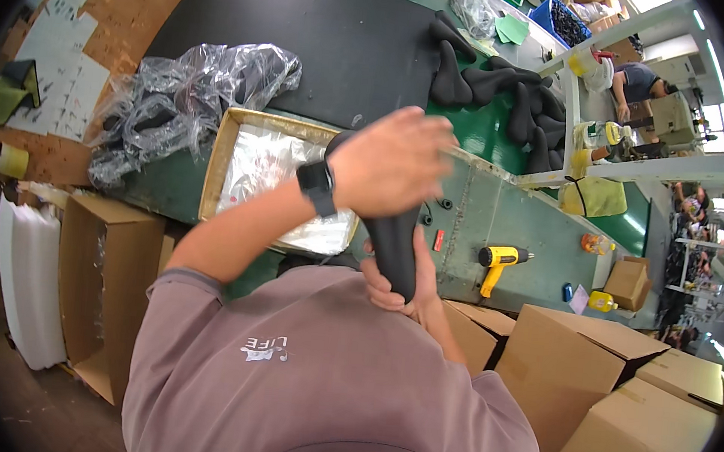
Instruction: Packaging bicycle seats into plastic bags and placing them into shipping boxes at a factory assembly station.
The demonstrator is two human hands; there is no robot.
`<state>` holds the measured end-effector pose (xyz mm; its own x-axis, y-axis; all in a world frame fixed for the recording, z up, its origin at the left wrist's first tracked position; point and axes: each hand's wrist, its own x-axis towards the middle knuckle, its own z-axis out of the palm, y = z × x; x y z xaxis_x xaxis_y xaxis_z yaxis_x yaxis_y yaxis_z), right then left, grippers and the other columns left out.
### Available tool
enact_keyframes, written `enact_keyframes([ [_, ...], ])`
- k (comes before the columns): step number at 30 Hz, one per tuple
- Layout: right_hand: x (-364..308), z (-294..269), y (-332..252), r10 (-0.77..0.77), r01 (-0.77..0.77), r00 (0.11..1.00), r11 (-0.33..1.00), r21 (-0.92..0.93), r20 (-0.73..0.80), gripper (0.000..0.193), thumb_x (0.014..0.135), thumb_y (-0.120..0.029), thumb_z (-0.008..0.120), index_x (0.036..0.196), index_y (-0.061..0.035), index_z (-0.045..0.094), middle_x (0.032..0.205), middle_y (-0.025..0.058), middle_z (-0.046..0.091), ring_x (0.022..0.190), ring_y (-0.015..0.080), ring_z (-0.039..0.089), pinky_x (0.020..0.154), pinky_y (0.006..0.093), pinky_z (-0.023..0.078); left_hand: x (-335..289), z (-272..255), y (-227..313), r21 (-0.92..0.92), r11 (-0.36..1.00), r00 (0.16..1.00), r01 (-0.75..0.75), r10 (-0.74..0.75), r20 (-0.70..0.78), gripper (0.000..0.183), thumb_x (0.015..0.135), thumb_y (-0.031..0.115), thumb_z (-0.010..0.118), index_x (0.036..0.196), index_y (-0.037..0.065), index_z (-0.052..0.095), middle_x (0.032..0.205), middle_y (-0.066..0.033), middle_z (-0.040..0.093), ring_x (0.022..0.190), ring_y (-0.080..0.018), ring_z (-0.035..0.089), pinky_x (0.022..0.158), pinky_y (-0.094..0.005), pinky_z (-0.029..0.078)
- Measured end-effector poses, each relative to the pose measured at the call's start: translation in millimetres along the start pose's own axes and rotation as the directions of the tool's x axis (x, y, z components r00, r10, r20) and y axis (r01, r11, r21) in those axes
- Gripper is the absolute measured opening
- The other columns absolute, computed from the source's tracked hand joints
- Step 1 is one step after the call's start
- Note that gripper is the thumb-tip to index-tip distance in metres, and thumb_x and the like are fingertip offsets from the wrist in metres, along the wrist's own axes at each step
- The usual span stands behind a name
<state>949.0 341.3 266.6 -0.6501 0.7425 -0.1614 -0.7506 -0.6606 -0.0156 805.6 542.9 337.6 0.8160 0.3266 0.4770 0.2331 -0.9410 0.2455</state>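
Observation:
A black bicycle saddle (pixel 392 250) is held upright in front of my chest, its narrow nose pointing down. My right hand (pixel 425 270) is closed around the narrow end, fingers wrapped on its left side and thumb along its right. Across the saddle's upper part lies my left hand (pixel 393 164), with a dark watch on the wrist. Its fingers are smeared by motion, and it hides much of the wide end. Behind the saddle, an open carton (pixel 220 158) contains clear plastic bags (pixel 268 162).
Several black saddles (pixel 482 86) are piled at the far right; plastic-wrapped ones (pixel 193 86) lie left. A yellow heat gun (pixel 501 264) rests on the green bench (pixel 464 235). Cardboard boxes (pixel 570 356) crowd the near right. A metal frame (pixel 642 169) and another person (pixel 637 86) are beyond.

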Motion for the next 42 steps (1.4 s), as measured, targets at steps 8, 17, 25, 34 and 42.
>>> enact_keyframes([
  [8, 6.9, 6.8, 30.9, -0.089, 0.084, 0.994, 0.993, -0.082, -0.056, 0.090, 0.111, -0.085, 0.028, 0.140, -0.0038, 0.053, 0.079, 0.0122, 0.055, 0.045, 0.0155, 0.046, 0.041, 0.0291, 0.039, -66.1, -25.7, -74.5, -0.692, 0.513, 0.749, 0.508, -0.659, 0.062, 0.063, 0.104, 0.057, 0.072, 0.130, 0.000, 0.078, 0.107, -0.0181, 0.082, 0.102, -0.0394, 0.079, 0.093, -0.0506, 0.061],
  [17, 10.5, 7.9, 48.8, -0.014, 0.012, 1.000, 0.976, -0.219, -0.007, 0.096, 0.108, -0.088, 0.032, 0.149, -0.0031, 0.048, 0.081, 0.0117, 0.055, 0.046, 0.0148, 0.048, 0.041, 0.0287, 0.040, -71.7, -49.3, -0.5, -0.459, 0.682, 0.783, 0.569, -0.619, 0.051, 0.070, 0.089, 0.060, 0.086, 0.139, 0.011, 0.079, 0.104, -0.0184, 0.083, 0.095, -0.0381, 0.079, 0.090, -0.0457, 0.062],
  [25, 13.7, -0.2, 38.9, -0.019, 0.019, 1.000, 1.000, -0.020, 0.002, 0.096, 0.108, -0.088, 0.034, 0.144, 0.0005, 0.049, 0.080, 0.0143, 0.056, 0.045, 0.0162, 0.048, 0.039, 0.0285, 0.039, -100.4, 17.2, -75.0, -0.945, 0.117, 0.622, 0.306, -0.775, 0.106, 0.038, 0.115, 0.033, 0.065, 0.114, -0.001, 0.081, 0.099, -0.0138, 0.085, 0.089, -0.0201, 0.081, 0.083, -0.0332, 0.063],
  [34, 12.5, -6.3, 27.3, -0.129, 0.120, 0.986, 0.989, 0.087, 0.106, 0.105, 0.107, -0.089, 0.035, 0.156, 0.0031, 0.044, 0.081, 0.0143, 0.057, 0.044, 0.0164, 0.051, 0.038, 0.0290, 0.040, -261.2, 233.4, -33.0, -0.123, 0.400, 0.417, 0.908, -0.848, 0.327, 0.037, 0.094, 0.044, 0.087, 0.105, 0.010, 0.079, 0.101, -0.0156, 0.081, 0.095, -0.0386, 0.078, 0.083, -0.0516, 0.061],
  [42, 0.4, -7.3, 31.7, -0.935, 0.075, 0.353, 0.057, -0.996, -0.027, 0.022, 0.095, -0.005, 0.088, 0.111, 0.0017, 0.074, 0.094, 0.0072, 0.076, 0.084, 0.0130, 0.071, 0.078, 0.0297, 0.059, -312.8, 266.7, -24.0, -0.300, 0.425, 0.491, 0.854, -0.850, 0.194, 0.050, 0.087, 0.030, 0.092, 0.123, 0.003, 0.070, 0.119, -0.0199, 0.071, 0.115, -0.0419, 0.070, 0.091, -0.0525, 0.059],
])
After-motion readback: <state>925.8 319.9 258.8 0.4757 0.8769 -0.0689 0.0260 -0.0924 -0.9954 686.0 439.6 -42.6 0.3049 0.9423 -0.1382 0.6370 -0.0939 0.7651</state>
